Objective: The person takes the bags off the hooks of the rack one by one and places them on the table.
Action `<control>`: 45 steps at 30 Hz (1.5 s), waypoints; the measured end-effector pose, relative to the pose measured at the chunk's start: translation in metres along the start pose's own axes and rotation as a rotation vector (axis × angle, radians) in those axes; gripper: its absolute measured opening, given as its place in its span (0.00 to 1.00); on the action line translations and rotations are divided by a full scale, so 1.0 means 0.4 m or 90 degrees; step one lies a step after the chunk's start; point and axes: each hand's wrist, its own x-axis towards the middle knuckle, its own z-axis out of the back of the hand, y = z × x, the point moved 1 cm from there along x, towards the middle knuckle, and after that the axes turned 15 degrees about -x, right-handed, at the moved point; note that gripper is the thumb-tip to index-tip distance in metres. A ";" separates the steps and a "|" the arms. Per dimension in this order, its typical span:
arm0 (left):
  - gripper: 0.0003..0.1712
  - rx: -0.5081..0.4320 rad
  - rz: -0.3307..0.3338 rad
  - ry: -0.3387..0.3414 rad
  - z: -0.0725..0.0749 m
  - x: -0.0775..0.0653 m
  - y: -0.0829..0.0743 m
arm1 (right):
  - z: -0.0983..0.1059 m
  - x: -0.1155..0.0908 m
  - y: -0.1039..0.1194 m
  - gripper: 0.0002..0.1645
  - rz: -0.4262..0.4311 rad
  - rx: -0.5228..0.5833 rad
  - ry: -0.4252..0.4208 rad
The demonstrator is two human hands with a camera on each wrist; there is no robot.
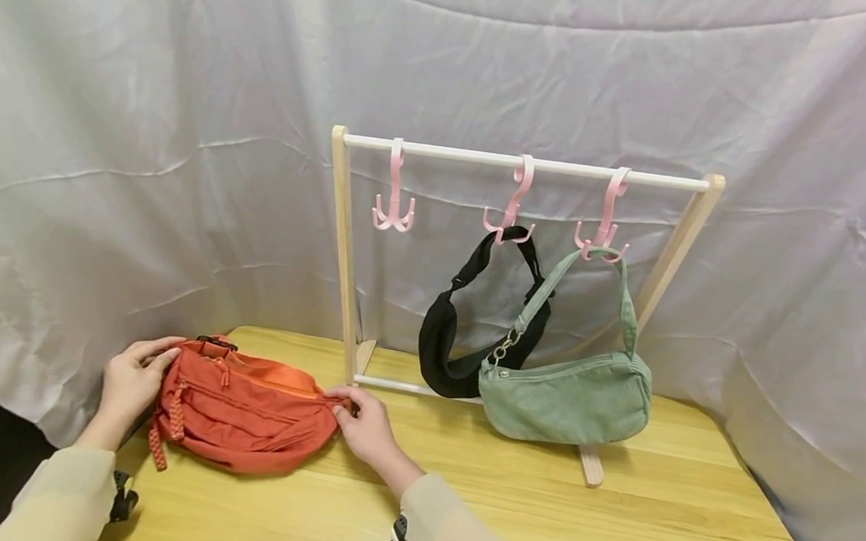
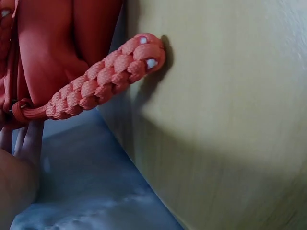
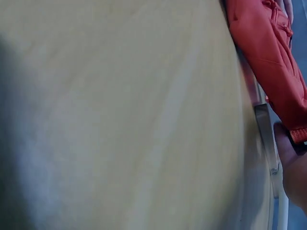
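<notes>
An orange-red belt bag (image 1: 249, 416) stands on the table at the left, its zips facing the front. At its upper left corner my left hand (image 1: 132, 380) grips the bag, thumb in front and fingers behind. My right hand (image 1: 369, 432) pinches the bag's right end, where the strap (image 1: 278, 373) joins. Braided zip pulls hang from the bag's left side; in the left wrist view one braided pull (image 2: 105, 79) sticks out over the table. Seen from the right wrist, the bag (image 3: 268, 57) runs down to the thumb (image 3: 288, 148).
Behind stands a wooden rack with a white rail (image 1: 455, 152). Pink hooks hang from it: a left hook (image 1: 393, 202), a middle hook (image 1: 515, 197) with a black bag (image 1: 440, 337), and a right hook (image 1: 609, 211) with a green corduroy bag (image 1: 566, 399). Grey cloth (image 1: 228, 84) surrounds the table (image 1: 537, 509).
</notes>
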 end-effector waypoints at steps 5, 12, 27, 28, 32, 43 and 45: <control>0.13 0.024 0.013 0.026 0.004 -0.003 0.022 | -0.009 0.002 -0.020 0.17 -0.003 -0.012 0.029; 0.15 0.084 0.038 0.076 0.008 -0.007 0.049 | -0.014 0.004 -0.037 0.17 0.004 -0.047 0.075; 0.18 0.124 0.137 0.201 0.001 -0.034 0.076 | 0.005 0.006 -0.018 0.18 0.005 -0.118 0.108; 0.18 0.127 0.140 0.205 0.000 -0.035 0.077 | 0.005 0.006 -0.018 0.18 0.002 -0.116 0.108; 0.19 0.137 0.145 0.211 -0.003 -0.038 0.079 | 0.007 0.003 -0.018 0.19 -0.014 -0.107 0.112; 0.23 0.149 0.150 0.196 -0.003 -0.046 0.051 | 0.013 0.000 -0.012 0.22 -0.018 -0.064 0.105; 0.24 0.149 0.151 0.191 -0.003 -0.048 0.043 | 0.015 -0.001 -0.010 0.22 -0.012 -0.057 0.100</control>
